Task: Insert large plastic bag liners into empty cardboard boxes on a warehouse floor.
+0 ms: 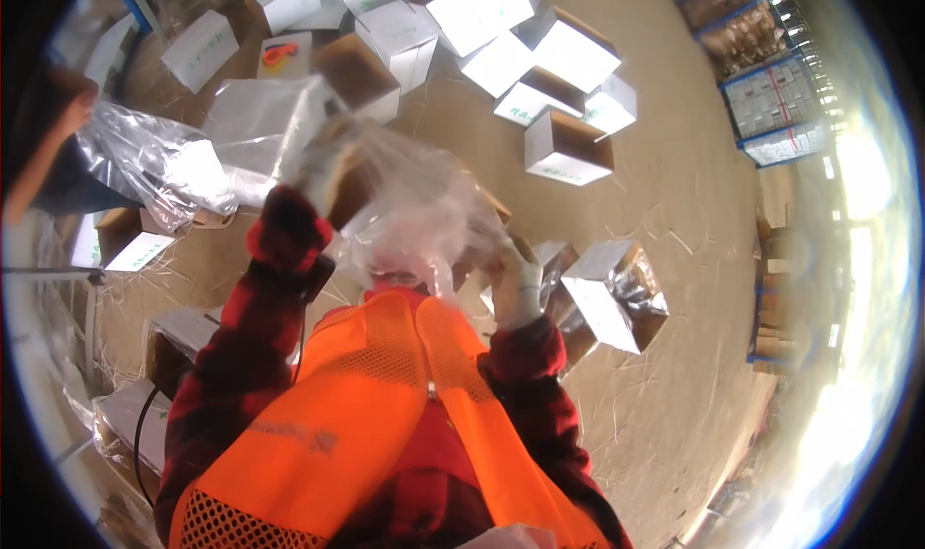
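A clear plastic bag (419, 207) is stretched between my two hands in front of my chest, crumpled toward its lower part. My left hand (323, 168), in a pale glove and blurred by motion, grips its upper left side. The gloved right hand (518, 284) is closed on the bag's right edge, lower down. Behind the film, brown cardboard of an open box (355, 190) partly shows. Just beyond my right hand stands a white box (605, 294) with clear film spilling from its opening.
At the left, another person's hand (77, 110) is beside a second clear plastic bag (154, 159). Several white boxes (395, 33) lie across the floor ahead, one bearing an orange tool (279, 55). Loaded racks (785, 96) line the right side. Straps litter the floor.
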Motion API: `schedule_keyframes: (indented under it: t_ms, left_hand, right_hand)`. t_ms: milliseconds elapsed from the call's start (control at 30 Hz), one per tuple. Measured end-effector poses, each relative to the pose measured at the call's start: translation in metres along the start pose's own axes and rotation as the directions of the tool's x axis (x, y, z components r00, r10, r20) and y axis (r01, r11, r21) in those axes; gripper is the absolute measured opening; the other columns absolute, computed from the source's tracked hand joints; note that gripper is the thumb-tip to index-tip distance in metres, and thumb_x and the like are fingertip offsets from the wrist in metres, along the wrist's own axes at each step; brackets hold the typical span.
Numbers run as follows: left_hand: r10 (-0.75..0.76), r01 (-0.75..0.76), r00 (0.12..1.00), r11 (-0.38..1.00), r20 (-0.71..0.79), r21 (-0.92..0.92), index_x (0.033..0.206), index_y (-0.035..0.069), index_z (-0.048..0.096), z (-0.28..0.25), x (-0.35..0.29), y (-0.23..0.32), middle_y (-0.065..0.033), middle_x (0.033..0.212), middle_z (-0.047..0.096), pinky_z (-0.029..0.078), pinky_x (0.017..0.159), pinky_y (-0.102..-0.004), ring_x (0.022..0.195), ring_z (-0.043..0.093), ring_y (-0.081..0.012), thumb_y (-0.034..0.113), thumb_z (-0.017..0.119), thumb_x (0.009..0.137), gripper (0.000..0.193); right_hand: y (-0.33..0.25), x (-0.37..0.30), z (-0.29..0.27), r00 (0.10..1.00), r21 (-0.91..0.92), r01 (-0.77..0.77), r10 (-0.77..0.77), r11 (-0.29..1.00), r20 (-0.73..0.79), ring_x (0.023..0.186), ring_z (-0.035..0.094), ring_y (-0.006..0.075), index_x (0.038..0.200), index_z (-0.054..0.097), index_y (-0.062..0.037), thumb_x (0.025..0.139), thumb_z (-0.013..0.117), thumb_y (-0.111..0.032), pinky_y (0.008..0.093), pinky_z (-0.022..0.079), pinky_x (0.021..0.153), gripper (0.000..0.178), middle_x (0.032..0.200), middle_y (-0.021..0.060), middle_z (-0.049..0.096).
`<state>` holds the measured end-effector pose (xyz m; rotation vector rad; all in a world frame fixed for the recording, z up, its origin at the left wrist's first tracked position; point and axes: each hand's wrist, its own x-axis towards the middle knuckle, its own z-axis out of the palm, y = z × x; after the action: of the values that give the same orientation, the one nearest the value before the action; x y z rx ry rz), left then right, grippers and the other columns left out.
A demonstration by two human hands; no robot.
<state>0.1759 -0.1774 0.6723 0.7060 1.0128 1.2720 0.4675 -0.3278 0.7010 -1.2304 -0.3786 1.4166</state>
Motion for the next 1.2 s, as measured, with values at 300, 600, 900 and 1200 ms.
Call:
schedule_keyframes:
  t_ms: [300,600,900,1200]
  left_hand:
    - [-0.066,0.066,0.998,0.998,-0.004,0.003,0.136,0.010,0.061,-0.023,-0.052,-0.082,-0.0040,0.109,0.067,0.059,0.088,-0.0345,0.098,0.067,-0.0168,0.014,0.056,0.109,0.028]
    - [0.063,-0.063,0.997,0.998,-0.037,0.010,0.131,0.011,0.066,0.043,-0.084,-0.024,0.0034,0.090,0.065,0.053,0.062,-0.0276,0.073,0.060,-0.0078,0.013,0.055,0.106,0.027]
    - [-0.070,0.060,0.995,0.990,0.076,0.130,0.125,0.006,0.071,-0.052,-0.032,0.052,-0.0009,0.099,0.072,0.050,0.063,-0.0224,0.075,0.061,-0.0069,0.009,0.060,0.107,0.022]
    - [-0.446,-0.402,0.680,0.437,0.582,0.805,0.126,0.003,0.073,-0.029,-0.016,0.056,-0.0091,0.117,0.076,0.057,0.091,-0.0375,0.109,0.071,-0.0246,0.012,0.070,0.101,0.027]
  right_hand:
    - [-0.016,-0.017,0.046,0.992,-0.051,-0.041,0.047,0.998,0.115,0.084,0.069,0.0212,0.128,0.065,-0.0003,0.099,0.067,-0.007,0.0376,0.059,0.076,0.030,0.106,0.0098,0.071]
    - [0.004,-0.026,0.106,0.901,0.021,-0.227,0.202,0.974,0.385,0.104,0.069,0.0255,0.136,0.061,-0.0109,0.101,0.072,-0.019,0.0446,0.057,0.091,0.038,0.115,0.0071,0.069]
    - [-0.060,-0.047,0.011,0.894,-0.440,0.273,-0.395,0.855,-0.212,0.076,0.072,0.0290,0.117,0.072,-0.0081,0.092,0.073,-0.010,0.0431,0.059,0.071,0.025,0.091,0.0132,0.074]
    - [-0.083,0.013,-0.192,0.851,-0.987,-0.157,-0.506,0.014,-0.143,0.087,0.076,0.0422,0.109,0.080,-0.0106,0.094,0.064,-0.021,0.0504,0.059,0.078,0.024,0.091,0.0256,0.075]
